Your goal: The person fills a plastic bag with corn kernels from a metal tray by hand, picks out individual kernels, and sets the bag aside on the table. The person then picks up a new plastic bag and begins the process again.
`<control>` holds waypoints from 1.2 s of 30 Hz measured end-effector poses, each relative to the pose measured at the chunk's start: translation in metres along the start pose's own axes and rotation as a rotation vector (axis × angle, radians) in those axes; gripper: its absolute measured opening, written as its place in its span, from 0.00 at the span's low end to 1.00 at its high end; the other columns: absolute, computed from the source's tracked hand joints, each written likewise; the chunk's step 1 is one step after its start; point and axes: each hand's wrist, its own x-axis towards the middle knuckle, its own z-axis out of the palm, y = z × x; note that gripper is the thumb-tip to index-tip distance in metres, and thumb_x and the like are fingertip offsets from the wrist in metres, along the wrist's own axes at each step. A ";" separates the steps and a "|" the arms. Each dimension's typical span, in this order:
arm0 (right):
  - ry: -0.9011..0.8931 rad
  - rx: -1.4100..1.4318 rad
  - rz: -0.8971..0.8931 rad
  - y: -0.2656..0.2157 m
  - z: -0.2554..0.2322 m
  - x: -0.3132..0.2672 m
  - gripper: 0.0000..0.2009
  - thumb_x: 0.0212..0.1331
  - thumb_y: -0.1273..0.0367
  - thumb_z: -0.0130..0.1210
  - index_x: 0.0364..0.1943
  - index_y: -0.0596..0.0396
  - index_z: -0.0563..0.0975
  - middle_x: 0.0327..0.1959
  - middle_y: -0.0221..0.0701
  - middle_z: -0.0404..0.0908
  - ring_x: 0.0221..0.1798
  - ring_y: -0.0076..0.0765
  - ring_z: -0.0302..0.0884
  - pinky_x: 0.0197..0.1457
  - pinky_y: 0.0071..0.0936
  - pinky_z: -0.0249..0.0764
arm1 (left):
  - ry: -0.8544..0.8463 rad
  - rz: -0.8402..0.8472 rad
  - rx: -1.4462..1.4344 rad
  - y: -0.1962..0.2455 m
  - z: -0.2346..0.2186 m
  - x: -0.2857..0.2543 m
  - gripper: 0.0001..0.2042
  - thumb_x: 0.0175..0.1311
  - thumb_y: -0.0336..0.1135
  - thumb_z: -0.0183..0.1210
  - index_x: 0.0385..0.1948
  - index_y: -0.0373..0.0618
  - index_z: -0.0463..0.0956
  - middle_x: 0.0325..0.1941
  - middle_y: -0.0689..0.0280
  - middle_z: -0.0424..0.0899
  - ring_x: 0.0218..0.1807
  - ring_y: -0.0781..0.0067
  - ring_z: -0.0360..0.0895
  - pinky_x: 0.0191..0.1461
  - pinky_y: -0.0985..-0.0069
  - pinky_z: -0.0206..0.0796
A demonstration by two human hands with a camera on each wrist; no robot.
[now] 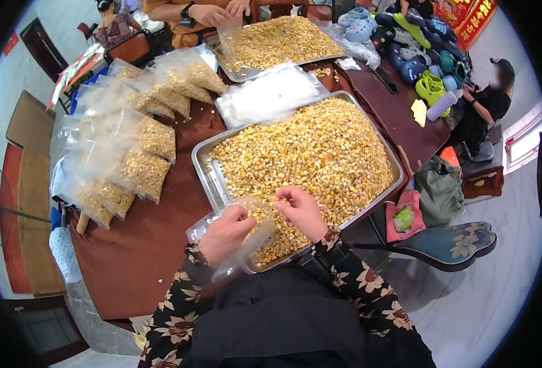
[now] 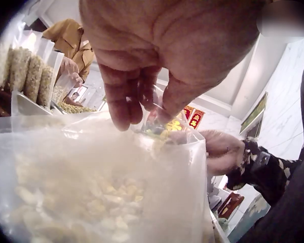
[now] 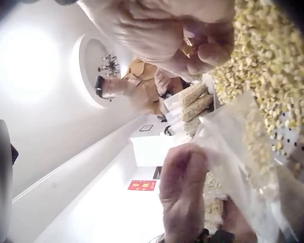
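Observation:
My left hand (image 1: 227,233) pinches the rim of a clear plastic bag (image 2: 91,187), which holds some corn kernels in its lower part. Beside the bag's mouth is my right hand (image 1: 303,213), fingers curled over a few yellow kernels (image 3: 189,46) that show between them in the right wrist view. Both hands are above the near left part of a large metal tray (image 1: 205,178) heaped with dried corn kernels (image 1: 320,153). Part of the tray's bare bottom shows at its left side.
Filled bags of kernels (image 1: 145,172) stand in rows on the brown tablecloth (image 1: 130,257) at left. A stack of flat plastic bags (image 1: 271,95) lies behind the tray. Across the table, a person (image 1: 206,15) works at a second corn tray (image 1: 283,46). Shoes (image 1: 413,67) are piled at back right.

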 end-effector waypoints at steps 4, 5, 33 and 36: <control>-0.168 -0.426 -0.091 -0.013 0.019 0.001 0.08 0.54 0.69 0.56 0.36 0.58 0.77 0.31 0.32 0.79 0.35 0.31 0.75 0.40 0.27 0.71 | -0.013 0.027 -0.005 0.000 0.000 0.001 0.06 0.55 0.25 0.55 0.34 0.47 0.72 0.37 0.60 0.70 0.39 0.59 0.71 0.38 0.69 0.65; -0.190 -0.536 -0.237 -0.008 0.022 0.001 0.08 0.54 0.70 0.55 0.35 0.58 0.78 0.32 0.35 0.79 0.35 0.36 0.76 0.40 0.29 0.71 | -0.008 0.033 -0.008 0.001 0.000 0.001 0.06 0.55 0.26 0.55 0.34 0.47 0.72 0.37 0.60 0.70 0.39 0.59 0.71 0.38 0.69 0.65; 0.521 -0.753 -0.441 0.015 -0.056 0.011 0.10 0.53 0.75 0.55 0.41 0.55 0.76 0.38 0.35 0.72 0.35 0.36 0.73 0.36 0.26 0.71 | 0.000 0.043 -0.003 0.000 -0.004 -0.002 0.08 0.52 0.25 0.52 0.35 0.44 0.72 0.37 0.60 0.70 0.42 0.60 0.70 0.41 0.70 0.66; 0.491 -0.595 -0.468 0.012 -0.054 0.017 0.06 0.54 0.74 0.55 0.37 0.56 0.77 0.27 0.29 0.72 0.27 0.27 0.71 0.28 0.22 0.68 | 0.000 0.032 0.000 0.000 -0.003 -0.002 0.08 0.52 0.25 0.52 0.35 0.44 0.72 0.38 0.60 0.69 0.43 0.60 0.70 0.41 0.70 0.66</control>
